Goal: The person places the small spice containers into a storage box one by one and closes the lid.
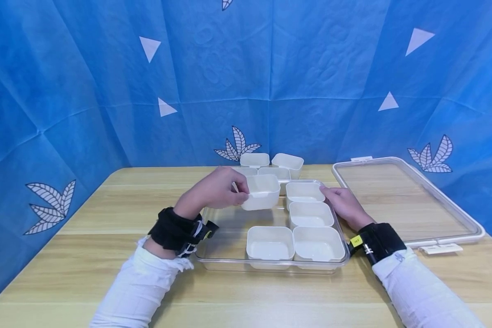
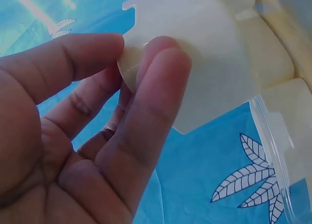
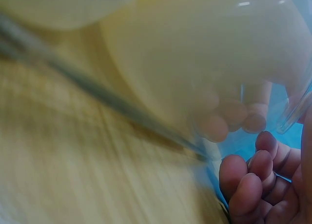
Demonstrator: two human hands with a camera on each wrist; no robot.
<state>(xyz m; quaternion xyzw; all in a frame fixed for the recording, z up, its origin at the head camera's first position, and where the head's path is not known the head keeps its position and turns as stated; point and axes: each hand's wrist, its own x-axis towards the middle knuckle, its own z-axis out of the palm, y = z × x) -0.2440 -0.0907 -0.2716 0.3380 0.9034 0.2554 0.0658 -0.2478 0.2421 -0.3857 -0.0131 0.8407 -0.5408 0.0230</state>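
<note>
My left hand (image 1: 225, 187) pinches the rim of a small white plastic bin (image 1: 264, 192) between thumb and fingers. That bin is held above a shallow clear plastic box (image 1: 225, 262); its wall fills much of the left wrist view, beside the left fingers (image 2: 161, 97). Inside the box, several like bins stand along the right side and front, among them a front middle bin (image 1: 269, 246) and a front right bin (image 1: 319, 246). At the box's back right corner my right hand (image 1: 346, 205) grips the wall, fingers (image 3: 246, 194) curled outside and thumb at the rim.
Several more white bins (image 1: 288, 163) stand behind the box, close to the blue curtain (image 1: 270, 68). To the right, a clear lid (image 1: 406, 200) with a white edge and clips lies on the wooden table (image 1: 106, 255).
</note>
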